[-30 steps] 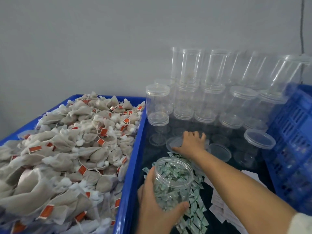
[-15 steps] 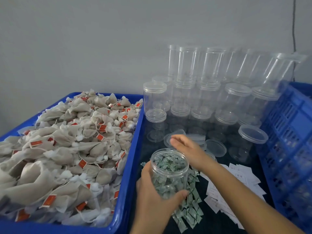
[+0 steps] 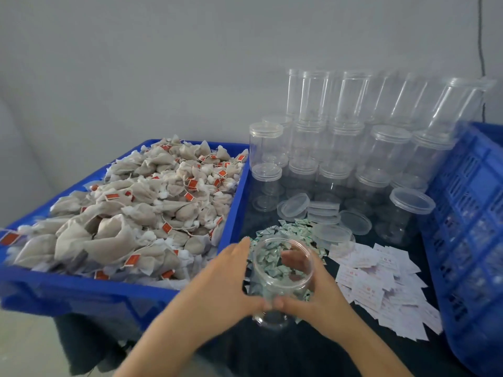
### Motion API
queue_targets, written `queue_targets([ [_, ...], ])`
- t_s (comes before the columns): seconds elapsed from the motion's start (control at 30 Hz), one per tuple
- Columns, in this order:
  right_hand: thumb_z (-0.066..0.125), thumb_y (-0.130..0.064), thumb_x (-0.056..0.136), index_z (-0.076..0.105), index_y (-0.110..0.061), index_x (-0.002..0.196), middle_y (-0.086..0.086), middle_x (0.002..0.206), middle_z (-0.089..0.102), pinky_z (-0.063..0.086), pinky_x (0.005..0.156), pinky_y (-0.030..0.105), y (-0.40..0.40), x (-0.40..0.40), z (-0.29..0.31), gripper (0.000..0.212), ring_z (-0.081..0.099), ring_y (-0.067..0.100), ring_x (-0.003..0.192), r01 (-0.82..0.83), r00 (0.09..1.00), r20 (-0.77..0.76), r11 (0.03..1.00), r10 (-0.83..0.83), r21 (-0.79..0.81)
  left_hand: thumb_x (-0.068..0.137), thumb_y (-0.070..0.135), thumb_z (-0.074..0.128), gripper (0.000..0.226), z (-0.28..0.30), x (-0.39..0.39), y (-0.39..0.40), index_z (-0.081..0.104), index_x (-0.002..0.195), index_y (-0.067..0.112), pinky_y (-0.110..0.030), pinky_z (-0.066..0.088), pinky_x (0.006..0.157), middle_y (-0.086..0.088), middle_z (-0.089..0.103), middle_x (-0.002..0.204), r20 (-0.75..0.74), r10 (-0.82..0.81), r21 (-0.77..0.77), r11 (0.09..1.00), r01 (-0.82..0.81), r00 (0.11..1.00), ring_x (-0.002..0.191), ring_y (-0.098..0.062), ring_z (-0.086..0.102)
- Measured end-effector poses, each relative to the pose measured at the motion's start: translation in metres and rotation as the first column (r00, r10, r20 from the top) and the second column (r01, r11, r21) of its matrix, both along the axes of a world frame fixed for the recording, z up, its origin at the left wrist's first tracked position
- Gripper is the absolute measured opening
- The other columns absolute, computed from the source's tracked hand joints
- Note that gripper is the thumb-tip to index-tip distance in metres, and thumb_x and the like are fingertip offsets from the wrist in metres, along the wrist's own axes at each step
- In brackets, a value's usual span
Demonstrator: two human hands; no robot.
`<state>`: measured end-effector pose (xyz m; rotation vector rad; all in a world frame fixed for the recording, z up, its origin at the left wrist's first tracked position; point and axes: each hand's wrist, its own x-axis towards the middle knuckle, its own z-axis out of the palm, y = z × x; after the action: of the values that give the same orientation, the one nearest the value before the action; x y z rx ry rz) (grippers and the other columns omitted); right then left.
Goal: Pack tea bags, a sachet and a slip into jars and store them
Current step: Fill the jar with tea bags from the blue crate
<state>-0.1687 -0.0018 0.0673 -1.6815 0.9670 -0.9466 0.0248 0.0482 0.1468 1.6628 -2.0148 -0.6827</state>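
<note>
Where the view begins at the left, a blue tray stands heaped with tea bags, pale pouches with red tags, too many and too tangled to count. Just right of the tray's near corner, the left hand and the right hand together hold one open jar, clear and lidless; the fingers of each hand curl round its sides, the thumbs meeting at the near wall. The jar is tilted, its long axis leaning away from the person, the mouth pointing up and toward the wall, the base nearest the person and raised off the dark surface. Beyond it lies a scatter of small green-and-white sachets, seen partly through the jar; whether any lie inside it cannot be told. Behind them lie several loose lids, about six, and beyond those stand stacked empty jars with lids, their number unclear through the clear plastic. Right of the hands lies a spread of white slips, overlapping, uncounted. At the far right stands a blue crate.
</note>
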Motion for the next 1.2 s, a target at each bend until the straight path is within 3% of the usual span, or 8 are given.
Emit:
queue_targets([
  [0.1,0.091,-0.05,0.051,0.041,-0.05,0.131,-0.033,0.123,0.055,0.045,0.097,0.013,0.01,0.009,-0.016,0.094,0.05,-0.009,0.122,0.012,1.0,-0.012,0.999,-0.012,0.043,0.082,0.032,0.07,0.061,0.018,0.031,-0.014,0.041,0.135,0.039,-0.01,0.038,0.084,0.023,0.049,0.126,0.021,0.111,-0.043,0.993,-0.11,0.994,0.102,0.01,0.046],
  [0.2,0.09,-0.051,0.049,0.038,-0.053,0.129,-0.038,0.121,0.052,0.043,0.092,0.007,0.018,0.017,-0.027,0.096,0.046,-0.013,0.123,0.036,0.999,-0.025,0.998,-0.035,0.056,0.09,0.014,0.06,0.04,0.029,0.052,-0.041,0.055,0.127,0.028,-0.006,0.038,0.069,0.013,0.058,0.118,0.11,0.252,-0.133,0.962,-0.237,0.961,0.09,0.006,0.054],
  [0.27,0.09,-0.048,0.049,0.038,-0.057,0.128,-0.038,0.12,0.051,0.043,0.088,0.003,0.02,0.023,-0.029,0.096,0.045,-0.014,0.123,0.051,0.999,-0.011,0.997,-0.05,0.051,0.09,0.009,0.057,0.039,0.027,0.061,-0.059,0.057,0.127,0.022,-0.015,0.045,0.079,0.006,0.06,0.122,0.224,0.288,-0.141,0.955,-0.262,0.931,0.1,-0.006,0.058],
  [0.37,0.091,-0.045,0.048,0.038,-0.07,0.121,-0.037,0.12,0.052,0.042,0.089,0.003,0.023,0.03,-0.032,0.093,0.048,-0.014,0.12,0.054,0.999,-0.003,0.998,-0.054,0.029,0.086,0.01,0.059,0.044,0.015,0.067,-0.078,0.054,0.13,0.017,-0.026,0.045,0.082,-0.003,0.059,0.124,0.455,0.218,-0.017,0.971,-0.237,0.863,0.106,-0.018,0.057],
  [0.5,0.089,-0.052,0.049,0.035,-0.065,0.127,-0.036,0.124,0.05,0.04,0.093,0.004,0.026,0.037,-0.036,0.095,0.046,-0.009,0.124,0.027,0.999,-0.045,1.0,-0.028,-0.013,0.091,0.019,0.053,0.033,-0.003,0.071,-0.089,0.059,0.123,0.016,-0.03,0.045,0.078,-0.007,0.06,0.12,0.605,0.106,0.113,0.969,-0.217,0.789,0.103,-0.023,0.058],
  [0.83,0.087,-0.045,0.057,0.033,-0.064,0.128,-0.032,0.123,0.049,0.038,0.094,0.003,0.02,0.045,-0.048,0.09,0.047,-0.002,0.127,0.058,0.998,-0.024,0.997,-0.059,-0.044,0.093,0.016,0.047,0.023,-0.027,0.067,-0.094,0.058,0.112,0.021,-0.036,0.05,0.082,-0.005,0.062,0.112,0.754,0.185,-0.078,0.978,-0.193,0.63,0.1,-0.025,0.059],
  [1.0,0.086,-0.042,0.056,0.036,-0.067,0.123,-0.025,0.124,0.05,0.041,0.092,0.006,0.016,0.046,-0.047,0.087,0.047,-0.002,0.126,0.06,0.998,0.008,0.998,-0.059,-0.031,0.09,0.018,0.051,0.023,-0.031,0.072,-0.097,0.054,0.113,0.022,-0.036,0.045,0.076,-0.005,0.06,0.113,0.618,0.264,-0.139,0.964,-0.227,0.741,0.102,-0.025,0.056],
  [1.2,0.086,-0.042,0.056,0.036,-0.067,0.123,-0.028,0.121,0.049,0.042,0.092,0.006,0.016,0.046,-0.049,0.088,0.047,-0.002,0.126,0.057,0.998,0.019,0.998,-0.057,-0.029,0.084,0.021,0.063,0.011,-0.03,0.077,-0.096,0.054,0.088,0.023,-0.027,0.037,0.061,0.006,0.057,0.083,0.094,0.368,-0.277,0.902,-0.331,0.925,0.081,-0.017,0.054],
])
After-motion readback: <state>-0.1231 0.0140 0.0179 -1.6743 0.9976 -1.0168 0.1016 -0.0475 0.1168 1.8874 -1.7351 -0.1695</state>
